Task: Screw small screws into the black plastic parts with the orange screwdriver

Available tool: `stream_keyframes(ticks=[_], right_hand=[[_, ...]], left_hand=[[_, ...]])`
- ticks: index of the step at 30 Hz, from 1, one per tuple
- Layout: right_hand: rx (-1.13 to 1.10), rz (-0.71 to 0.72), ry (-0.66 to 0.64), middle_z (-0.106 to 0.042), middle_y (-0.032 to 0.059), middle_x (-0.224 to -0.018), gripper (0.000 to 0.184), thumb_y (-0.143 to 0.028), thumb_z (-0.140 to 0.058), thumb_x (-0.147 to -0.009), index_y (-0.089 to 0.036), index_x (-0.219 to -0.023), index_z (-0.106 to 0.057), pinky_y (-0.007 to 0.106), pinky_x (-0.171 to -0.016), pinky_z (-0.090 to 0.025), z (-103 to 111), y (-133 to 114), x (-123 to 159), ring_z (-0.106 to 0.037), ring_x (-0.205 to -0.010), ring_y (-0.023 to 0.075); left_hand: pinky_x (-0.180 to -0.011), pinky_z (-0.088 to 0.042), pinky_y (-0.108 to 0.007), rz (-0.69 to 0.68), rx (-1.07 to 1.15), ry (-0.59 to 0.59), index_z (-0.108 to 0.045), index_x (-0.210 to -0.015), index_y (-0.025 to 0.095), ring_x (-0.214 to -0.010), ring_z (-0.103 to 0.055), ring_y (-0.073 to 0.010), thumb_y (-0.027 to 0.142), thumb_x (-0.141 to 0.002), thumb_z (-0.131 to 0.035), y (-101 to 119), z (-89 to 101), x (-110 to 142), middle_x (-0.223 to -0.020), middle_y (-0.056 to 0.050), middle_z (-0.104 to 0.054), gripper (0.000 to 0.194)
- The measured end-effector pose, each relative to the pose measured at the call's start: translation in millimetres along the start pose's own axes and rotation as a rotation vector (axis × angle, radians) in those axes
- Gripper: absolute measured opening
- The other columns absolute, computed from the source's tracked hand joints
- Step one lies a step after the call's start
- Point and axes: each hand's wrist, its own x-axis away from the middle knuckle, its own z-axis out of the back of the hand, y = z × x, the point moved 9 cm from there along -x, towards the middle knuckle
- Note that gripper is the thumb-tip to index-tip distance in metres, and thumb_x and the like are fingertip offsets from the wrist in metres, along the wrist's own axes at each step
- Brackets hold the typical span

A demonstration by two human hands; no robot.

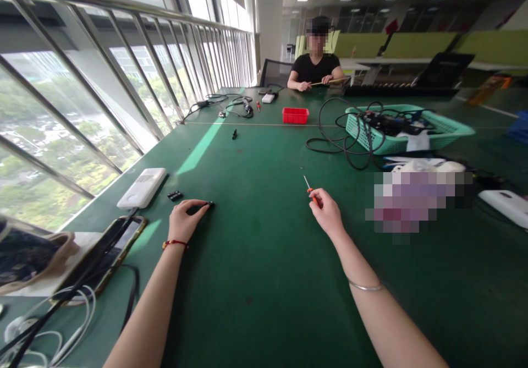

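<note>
My left hand [187,218] is over the left part of the green table, thumb and finger pinched on a small black part [210,203] whose kind is too small to tell. Just behind that hand lies another small black piece [175,196]. In my right hand [325,211] is a screwdriver [306,181] with an orange handle, its thin metal shaft pointing forward and slightly left. Beyond its tip, a tiny speck [301,168], perhaps a screw, rests on the table. Farther off stands a small black part [235,134].
A white power bank [142,188] and a phone [119,247] lie at left, with cables and earphones. A red box [295,116] stands farther back. At right are a teal basket [445,131] of cables and a blurred bundle. Across the table sits a person [317,65] holding a stick.
</note>
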Motion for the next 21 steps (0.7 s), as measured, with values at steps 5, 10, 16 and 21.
stream_keyframes(ticks=[5, 10, 16, 21], right_hand=[[0.0, -0.004, 0.001, -0.062, 0.0023, -0.09, 0.011, -0.026, -0.047, -0.072, -0.023, -0.081, -0.052, 0.028, -0.062, -0.041, -1, 1, 0, -0.054, -0.066, 0.0159], [0.003, -0.003, 0.005, -0.061, 0.0023, -0.091, 0.011, -0.025, -0.047, -0.072, -0.023, -0.082, -0.052, 0.028, -0.062, -0.041, 0, 1, 0, -0.054, -0.066, 0.0158], [0.001, 0.012, 0.027, -0.059, 0.0028, -0.089, 0.013, -0.027, -0.049, -0.071, -0.023, -0.083, -0.051, 0.03, -0.065, -0.044, 1, -1, 0, -0.054, -0.068, 0.0167], [0.016, 0.054, 0.111, -0.056, 0.0055, -0.095, 0.035, -0.03, -0.06, -0.061, -0.022, -0.094, -0.049, 0.035, -0.071, -0.046, 5, -6, 2, -0.056, -0.077, 0.0204]], left_hand=[[-0.086, -0.047, -0.038, 0.014, -0.008, -0.015, -0.071, -0.084, 0.02, -0.088, -0.062, -0.0249, 0.049, -0.067, -0.06, 0, -0.1, 0, -0.092, -0.006, -0.069, 0.035], [-0.084, -0.047, -0.037, -0.003, -0.026, -0.022, -0.07, -0.09, 0.019, -0.087, -0.062, -0.0243, 0.049, -0.068, -0.059, 2, -0.5, 0, -0.093, -0.006, -0.069, 0.039], [-0.088, -0.045, -0.039, -0.063, -0.112, -0.024, -0.071, -0.084, 0.022, -0.092, -0.059, -0.0257, 0.048, -0.072, -0.057, 6, -1.9, 1, -0.093, -0.005, -0.068, 0.032], [-0.088, -0.042, -0.038, -0.181, -0.11, -0.182, -0.072, -0.084, 0.025, -0.095, -0.056, -0.0235, 0.043, -0.075, -0.06, 56, -45.1, 11, -0.094, -0.002, -0.068, 0.024]])
